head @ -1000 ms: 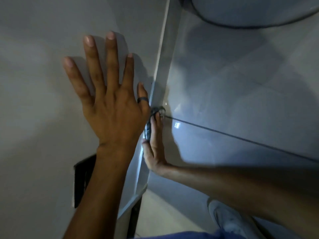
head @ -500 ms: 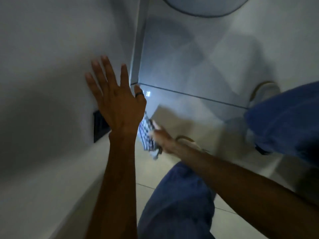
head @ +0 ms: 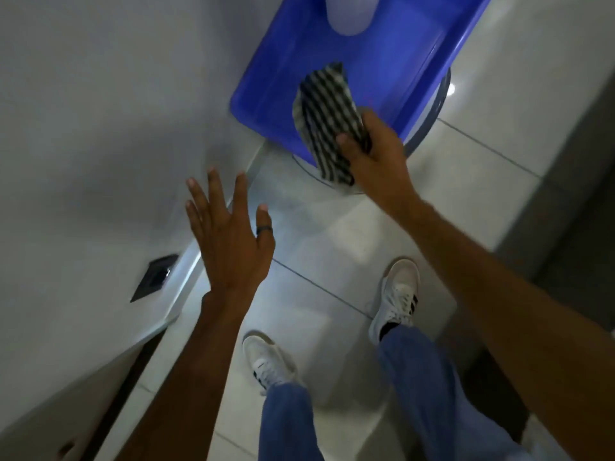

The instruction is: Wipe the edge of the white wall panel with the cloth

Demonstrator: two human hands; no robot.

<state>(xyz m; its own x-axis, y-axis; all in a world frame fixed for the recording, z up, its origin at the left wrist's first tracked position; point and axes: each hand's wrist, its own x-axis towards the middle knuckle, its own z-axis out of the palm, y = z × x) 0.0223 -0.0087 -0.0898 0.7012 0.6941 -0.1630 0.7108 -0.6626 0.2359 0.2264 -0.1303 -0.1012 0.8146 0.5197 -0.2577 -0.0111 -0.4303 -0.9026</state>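
The white wall panel [head: 93,144] fills the left side, and its edge [head: 196,257] runs down toward the floor. My left hand [head: 229,241] is spread open with a dark ring on one finger, lifted just off the panel near that edge. My right hand [head: 372,151] grips a black-and-white checked cloth [head: 327,118], held over the near rim of a blue tub [head: 382,61], well away from the panel.
A black socket plate [head: 154,277] is set in the panel low on the left. The blue tub holds a pale rounded object [head: 349,15]. Below are white floor tiles [head: 332,247], my two white shoes [head: 397,291] and blue trouser legs [head: 429,394].
My view has swung down to the floor. The right hand carried the cloth from the panel's edge up to the blue tub. The left hand has come off the panel.
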